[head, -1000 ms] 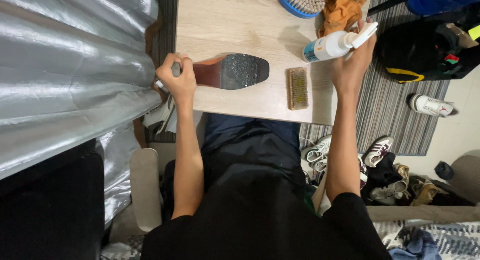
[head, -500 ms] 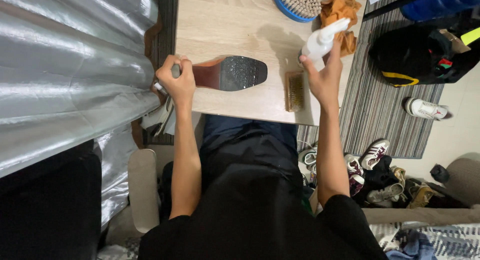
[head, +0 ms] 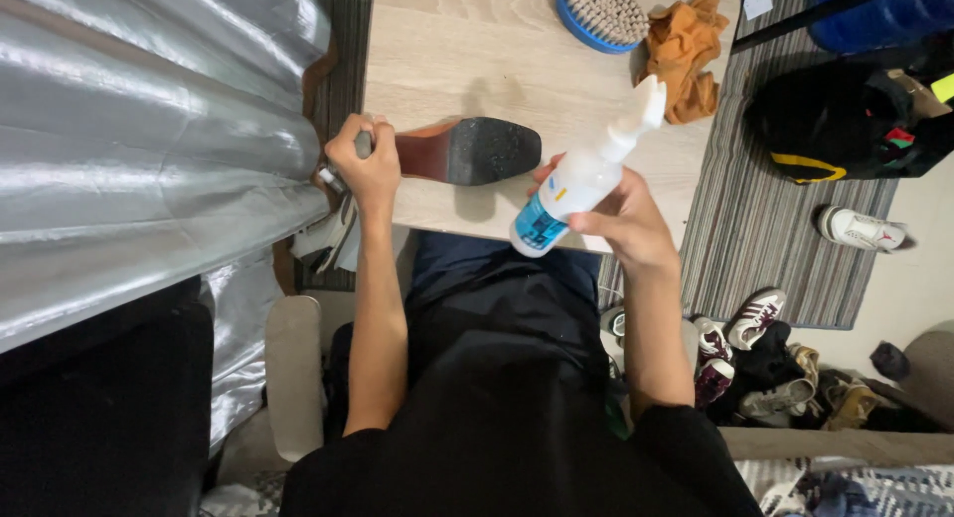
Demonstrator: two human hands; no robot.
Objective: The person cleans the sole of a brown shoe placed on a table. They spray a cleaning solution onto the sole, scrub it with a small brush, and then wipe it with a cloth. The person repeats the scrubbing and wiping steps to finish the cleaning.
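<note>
Two hands engaged: left hand (head: 366,169) grips shoe (head: 467,151) heel (sole up); right hand (head: 621,224) clasps spray bottle (head: 581,179). Sole appears unsprayed; brush (head: 599,12), cloth (head: 686,50) idle.

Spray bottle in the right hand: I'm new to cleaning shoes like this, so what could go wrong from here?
1. The spray bottle in the right hand has its nozzle pointing away from the shoe, so spray may hit the orange cloth or bare table instead.
2. The left hand holds the shoe only by its heel end, sole up at the table's edge; it could tip off.
</note>
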